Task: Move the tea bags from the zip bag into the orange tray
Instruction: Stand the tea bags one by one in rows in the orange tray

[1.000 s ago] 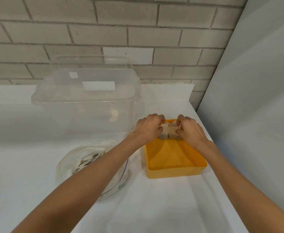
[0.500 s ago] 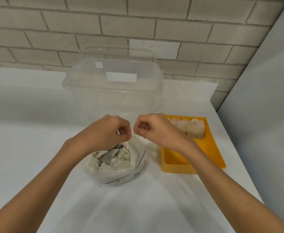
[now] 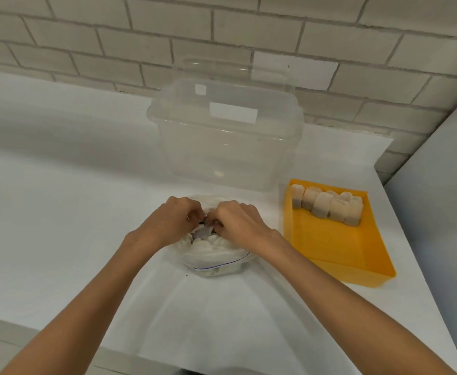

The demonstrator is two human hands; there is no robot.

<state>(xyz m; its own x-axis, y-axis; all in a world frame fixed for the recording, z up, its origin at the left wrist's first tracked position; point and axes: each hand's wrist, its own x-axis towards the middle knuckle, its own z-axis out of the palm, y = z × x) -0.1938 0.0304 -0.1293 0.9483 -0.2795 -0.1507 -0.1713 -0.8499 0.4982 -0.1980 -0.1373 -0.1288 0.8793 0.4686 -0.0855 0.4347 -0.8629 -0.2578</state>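
Reaching down into the open mouth of the clear plastic zip bag, the left hand and the right hand meet knuckle to knuckle over the heap of pale paper tea bags inside it; the fingers of both curl tightly inward and appear to pinch at tea bags at the top of the heap, with a grey scrap showing between them, though just what each hand holds is hidden under the knuckles.

A second ago both hands were at the far end of the shallow orange plastic tray, pressing bags into place; half a second ago they hovered as fists above the zip bag; now they are in it, so one batch is delivered and the next pick-up has begun. That batch stands as a tidy row of upright bags against the tray's far wall; the rest of the tray floor is bare, and the zip bag, just left of the tray on the white table, looks well filled, so I judge the job nearer its start than its end.

No writing can be read; the tall clear plastic lidded bin behind the zip bag bears a blank white rectangular sticker and a smaller blank one; the zip bag shows only a thin blue seal line; the tea bags carry no legible tag or brand.
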